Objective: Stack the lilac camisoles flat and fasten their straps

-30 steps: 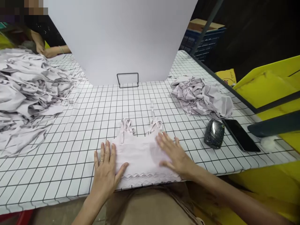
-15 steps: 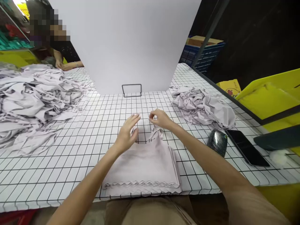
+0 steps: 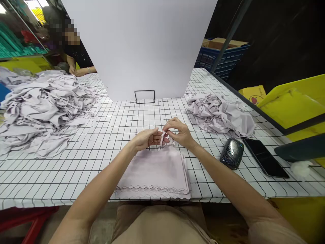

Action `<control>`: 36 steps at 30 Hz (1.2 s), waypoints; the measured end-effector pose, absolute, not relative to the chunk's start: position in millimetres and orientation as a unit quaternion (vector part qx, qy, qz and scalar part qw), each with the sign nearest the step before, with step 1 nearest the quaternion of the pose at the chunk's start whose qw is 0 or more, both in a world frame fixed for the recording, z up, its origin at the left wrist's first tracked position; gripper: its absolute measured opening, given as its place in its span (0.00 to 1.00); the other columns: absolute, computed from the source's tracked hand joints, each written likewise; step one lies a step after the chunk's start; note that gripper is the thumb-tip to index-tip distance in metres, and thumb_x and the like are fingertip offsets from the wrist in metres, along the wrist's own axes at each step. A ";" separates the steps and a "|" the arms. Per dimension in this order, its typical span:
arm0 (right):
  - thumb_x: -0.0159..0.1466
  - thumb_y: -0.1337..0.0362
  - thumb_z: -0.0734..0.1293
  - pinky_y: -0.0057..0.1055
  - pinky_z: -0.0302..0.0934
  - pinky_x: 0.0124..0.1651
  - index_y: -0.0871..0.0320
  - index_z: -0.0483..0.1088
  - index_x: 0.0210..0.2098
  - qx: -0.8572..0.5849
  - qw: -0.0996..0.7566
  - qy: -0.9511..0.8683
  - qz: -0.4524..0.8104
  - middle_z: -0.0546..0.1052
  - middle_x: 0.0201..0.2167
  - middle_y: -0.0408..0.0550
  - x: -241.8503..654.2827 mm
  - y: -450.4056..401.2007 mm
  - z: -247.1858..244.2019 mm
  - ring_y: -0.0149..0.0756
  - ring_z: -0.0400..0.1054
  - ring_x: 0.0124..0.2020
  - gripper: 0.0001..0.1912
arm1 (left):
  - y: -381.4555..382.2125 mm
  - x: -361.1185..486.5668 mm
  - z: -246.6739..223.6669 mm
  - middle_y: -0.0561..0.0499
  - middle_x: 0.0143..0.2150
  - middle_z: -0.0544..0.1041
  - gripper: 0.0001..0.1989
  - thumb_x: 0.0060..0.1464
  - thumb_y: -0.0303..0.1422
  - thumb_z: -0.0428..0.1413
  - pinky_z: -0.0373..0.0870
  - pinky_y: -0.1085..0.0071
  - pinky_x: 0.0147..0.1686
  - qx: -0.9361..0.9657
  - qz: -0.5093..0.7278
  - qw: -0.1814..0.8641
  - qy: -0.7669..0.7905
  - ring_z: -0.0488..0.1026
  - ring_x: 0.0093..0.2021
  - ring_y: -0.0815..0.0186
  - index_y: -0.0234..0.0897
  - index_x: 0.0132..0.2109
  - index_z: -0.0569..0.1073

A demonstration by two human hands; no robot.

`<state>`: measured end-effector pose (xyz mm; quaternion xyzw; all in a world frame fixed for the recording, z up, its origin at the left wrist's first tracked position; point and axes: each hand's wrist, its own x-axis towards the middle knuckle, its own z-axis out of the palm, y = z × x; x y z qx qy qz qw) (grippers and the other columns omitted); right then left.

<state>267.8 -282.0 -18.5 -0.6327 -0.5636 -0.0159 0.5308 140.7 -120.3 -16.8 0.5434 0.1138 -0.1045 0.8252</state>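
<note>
Two hands: right hand (image 3: 179, 132) pinching one strap (image 3: 163, 139); left hand (image 3: 149, 138) beside it, fingers loosely curled. Below both, one stack of garments (image 3: 156, 171), count unclear.

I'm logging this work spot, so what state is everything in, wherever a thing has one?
Garment stack: laid flat, layered
Left hand: open, fingers loosely bent
Right hand: pinching a strap
Left heap: loose, tangled
Right heap: crumpled
Phone: face up, screen dark
Gridded cloth: spread out
White panel: upright
Blue crate: holding cardboard
</note>
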 end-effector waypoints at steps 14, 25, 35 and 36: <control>0.67 0.63 0.64 0.40 0.69 0.50 0.54 0.75 0.53 -0.638 0.483 -0.550 0.239 0.80 0.49 0.50 261.7 -306.2 -18.2 0.39 0.74 0.48 0.16 | -147.1 109.4 -11.1 0.48 0.32 0.80 0.12 0.53 0.40 0.67 0.75 0.67 0.39 0.631 -0.020 0.757 0.169 0.72 0.29 0.72 0.33 0.35 0.82; 0.65 0.62 0.70 0.35 0.68 0.38 0.54 0.80 0.33 -0.651 0.527 -0.521 0.162 0.81 0.30 0.45 239.3 -307.7 -22.3 0.35 0.74 0.33 0.06 | -148.8 106.6 -11.3 0.46 0.29 0.81 0.19 0.47 0.45 0.70 0.79 0.65 0.35 0.665 0.007 0.722 0.192 0.75 0.27 0.67 0.32 0.34 0.80; 0.65 0.62 0.68 0.37 0.66 0.44 0.56 0.76 0.35 -0.695 0.467 -0.483 0.258 0.81 0.34 0.45 241.1 -309.4 -36.9 0.38 0.75 0.38 0.05 | -163.8 70.9 -63.1 0.49 0.39 0.80 0.10 0.52 0.30 0.67 0.67 0.58 0.46 0.907 0.128 0.372 0.152 0.71 0.44 0.57 0.39 0.42 0.78; 0.65 0.63 0.69 0.39 0.65 0.46 0.55 0.77 0.36 -0.693 0.457 -0.495 0.255 0.82 0.36 0.46 241.8 -308.6 -38.7 0.39 0.75 0.40 0.04 | -165.1 69.4 -66.2 0.49 0.39 0.79 0.10 0.52 0.30 0.67 0.65 0.58 0.47 0.918 0.120 0.345 0.155 0.71 0.45 0.56 0.39 0.42 0.78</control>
